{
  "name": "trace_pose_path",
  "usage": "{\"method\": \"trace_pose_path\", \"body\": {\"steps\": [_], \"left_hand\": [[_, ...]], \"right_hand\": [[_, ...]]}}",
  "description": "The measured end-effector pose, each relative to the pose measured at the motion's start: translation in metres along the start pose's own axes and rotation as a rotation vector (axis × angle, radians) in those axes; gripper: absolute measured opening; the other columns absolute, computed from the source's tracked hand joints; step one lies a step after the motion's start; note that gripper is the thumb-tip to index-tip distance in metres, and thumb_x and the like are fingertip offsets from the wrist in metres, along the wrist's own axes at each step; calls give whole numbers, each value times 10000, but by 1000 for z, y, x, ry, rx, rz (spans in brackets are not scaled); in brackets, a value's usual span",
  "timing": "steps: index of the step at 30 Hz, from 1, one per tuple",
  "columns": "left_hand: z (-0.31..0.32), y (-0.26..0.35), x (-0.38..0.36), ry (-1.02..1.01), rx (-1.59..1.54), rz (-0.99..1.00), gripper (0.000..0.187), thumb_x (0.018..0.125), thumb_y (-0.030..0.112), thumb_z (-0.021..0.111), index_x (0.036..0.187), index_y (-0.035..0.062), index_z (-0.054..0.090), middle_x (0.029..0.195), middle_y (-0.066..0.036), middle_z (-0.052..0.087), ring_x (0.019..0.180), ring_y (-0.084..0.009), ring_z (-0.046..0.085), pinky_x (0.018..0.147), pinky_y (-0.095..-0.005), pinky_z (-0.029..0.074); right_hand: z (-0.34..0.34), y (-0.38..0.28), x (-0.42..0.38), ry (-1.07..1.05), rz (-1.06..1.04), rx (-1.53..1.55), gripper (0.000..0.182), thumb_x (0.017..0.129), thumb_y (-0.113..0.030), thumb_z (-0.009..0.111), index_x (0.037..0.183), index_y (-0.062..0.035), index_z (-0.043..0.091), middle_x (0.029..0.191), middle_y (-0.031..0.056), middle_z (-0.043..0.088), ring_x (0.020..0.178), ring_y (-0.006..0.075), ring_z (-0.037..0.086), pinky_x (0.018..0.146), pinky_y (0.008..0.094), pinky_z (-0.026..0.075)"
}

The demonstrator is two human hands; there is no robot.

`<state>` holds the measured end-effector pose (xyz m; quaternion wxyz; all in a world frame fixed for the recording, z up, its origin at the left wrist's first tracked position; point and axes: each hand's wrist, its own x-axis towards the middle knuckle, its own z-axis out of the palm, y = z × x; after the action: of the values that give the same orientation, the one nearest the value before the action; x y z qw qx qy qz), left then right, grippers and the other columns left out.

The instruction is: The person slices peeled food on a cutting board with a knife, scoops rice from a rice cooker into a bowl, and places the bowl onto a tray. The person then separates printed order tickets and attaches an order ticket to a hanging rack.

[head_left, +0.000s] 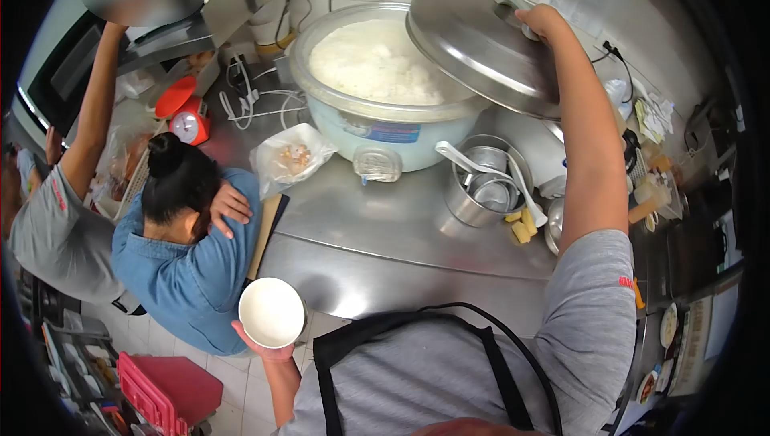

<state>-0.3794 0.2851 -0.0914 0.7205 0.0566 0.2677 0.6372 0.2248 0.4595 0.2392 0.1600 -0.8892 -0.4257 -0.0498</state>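
At a shiny steel counter point(353, 219), the right hand point(545, 22) clasps the handle point(508, 4) of a tilted lid point(477, 47); over tiled floor point(228, 372), the left hand point(270, 352) cradles 1 white bowl point(273, 314).

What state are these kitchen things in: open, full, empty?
Big pot: open, holding rice-like white food.
Metal lid: lifted and tilted, held in the right hand.
White bowl: seemingly empty, held in the left hand.
Small metal pot: uncovered, with utensils inside.
Clear bag: open, pieces inside.
Orange scale: reading too small to tell.

Red scale point(190, 125), pink bin point(171, 392)
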Motion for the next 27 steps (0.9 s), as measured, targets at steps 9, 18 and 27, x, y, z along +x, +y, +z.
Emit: {"method": "trace_pose_path", "body": {"steps": [9, 18, 27], "left_hand": [[15, -45, 2, -64, -42, -110, 779, 726, 689, 403, 1239, 103, 402, 1206, -138, 465, 1042, -363, 483, 851, -527, 414], [23, -68, -25, -162, 92, -129, 716, 762, 660, 381, 1213, 108, 442, 1189, -74, 501, 1057, -277, 500, 865, -427, 438], [11, -66, -15, 8, 59, -113, 828, 678, 751, 374, 1255, 158, 385, 1191, -160, 465, 997, -466, 468, 651, -529, 476]], "right_hand": [[10, 152, 25, 85, 226, -204, 430, 786, -394, 525, 987, -23, 609, 1037, 162, 585, 1001, 299, 541, 836, 380, 408], [24, 193, 48, -30, 114, -325, 502, 773, -432, 536, 903, 47, 612, 948, 242, 585, 927, 365, 559, 790, 394, 432], [7, 124, -90, 239, -142, 125, 385, 777, -388, 519, 899, -31, 595, 885, 176, 612, 827, 311, 592, 712, 372, 462]]}}
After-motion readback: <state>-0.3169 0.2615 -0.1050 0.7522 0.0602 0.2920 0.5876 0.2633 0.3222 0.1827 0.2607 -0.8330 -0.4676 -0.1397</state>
